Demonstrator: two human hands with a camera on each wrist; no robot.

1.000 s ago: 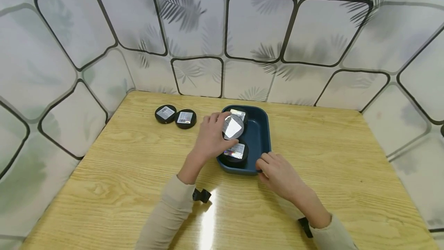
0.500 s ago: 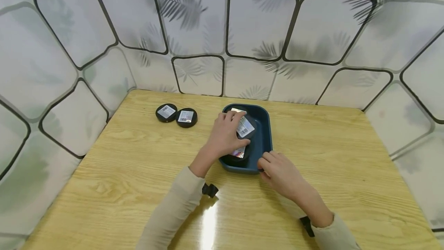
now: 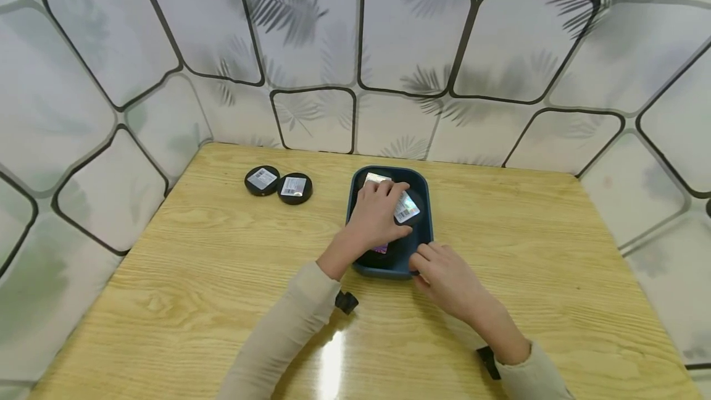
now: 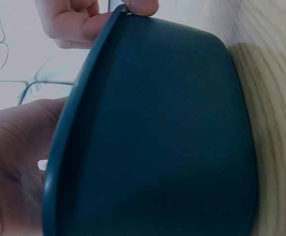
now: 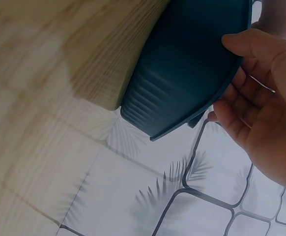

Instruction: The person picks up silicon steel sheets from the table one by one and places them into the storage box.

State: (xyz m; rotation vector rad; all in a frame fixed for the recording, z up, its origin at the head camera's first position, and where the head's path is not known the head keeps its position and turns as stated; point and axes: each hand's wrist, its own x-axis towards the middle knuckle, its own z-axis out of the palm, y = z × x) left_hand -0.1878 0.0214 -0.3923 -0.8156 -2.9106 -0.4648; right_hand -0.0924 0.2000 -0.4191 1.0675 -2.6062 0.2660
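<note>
My left hand (image 3: 373,218) reaches into a dark blue plastic bin (image 3: 424,187) and holds a flat round black container (image 3: 408,207) with a silvery label, thumb on the near side and fingers on the far side. Under and around that hand, more labelled black round containers lie in the bin, mostly covered. My right hand (image 3: 451,286) pinches the bin's near right corner; in the right wrist view its thumb (image 5: 243,43) presses the outer wall and its fingers curl over the rim. The left wrist view shows mostly the bin's outer wall (image 4: 157,123), hiding the held container.
Two more black round containers, one (image 3: 262,180) beside the other (image 3: 295,188), lie labels up on the wooden table (image 3: 183,264) to the bin's left. A patterned cloth wall (image 3: 413,42) rises behind the table and at both sides.
My left hand has carried the held container rightward within the bin; it was tilted with its label glaring and now lies flatter. My right hand keeps its grip on the corner.
</note>
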